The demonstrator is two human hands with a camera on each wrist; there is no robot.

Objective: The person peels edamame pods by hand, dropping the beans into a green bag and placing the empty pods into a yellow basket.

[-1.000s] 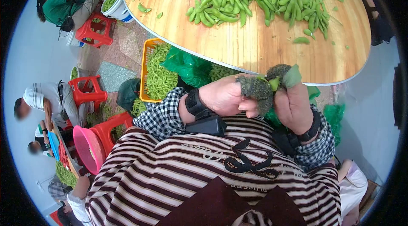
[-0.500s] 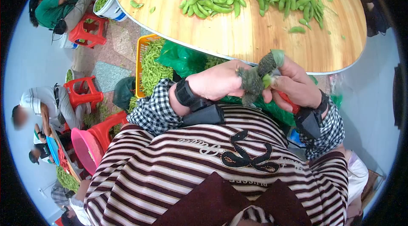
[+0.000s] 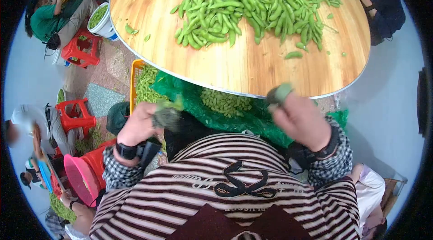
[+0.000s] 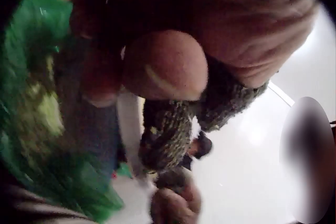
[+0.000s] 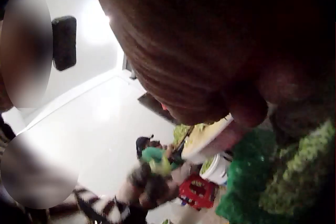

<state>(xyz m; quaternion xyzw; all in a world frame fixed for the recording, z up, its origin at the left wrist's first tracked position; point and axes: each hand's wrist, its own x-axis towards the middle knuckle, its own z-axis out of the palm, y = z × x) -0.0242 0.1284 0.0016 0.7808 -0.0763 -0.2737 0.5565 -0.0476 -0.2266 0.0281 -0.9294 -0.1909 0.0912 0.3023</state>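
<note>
My left hand (image 3: 140,125), blurred, is out to the left of my lap and pinches a green bean pod (image 3: 176,103) at its fingertips. Dark knitted finger covers (image 4: 167,134) wrap its fingers. My right hand (image 3: 300,118) is just off the table's near edge, its fingers curled inward; a dark cover and a pale green wrap (image 3: 283,92) sit on its fingers. I cannot tell whether it holds anything. Between the hands, pale shelled beans (image 3: 225,103) lie on a green plastic bag (image 3: 189,93) over my lap.
A heap of green soybean pods (image 3: 252,5) covers much of the round wooden table (image 3: 216,66). To the left are a yellow crate (image 3: 133,82) of pods, red stools (image 3: 74,116), a pink basin (image 3: 79,179) and a white bucket (image 3: 104,25). Other people sit around.
The hands were together over the near table edge and have moved apart, left hand leftward with the green pod. A red item seen in the right hand half a second ago is now hidden.
</note>
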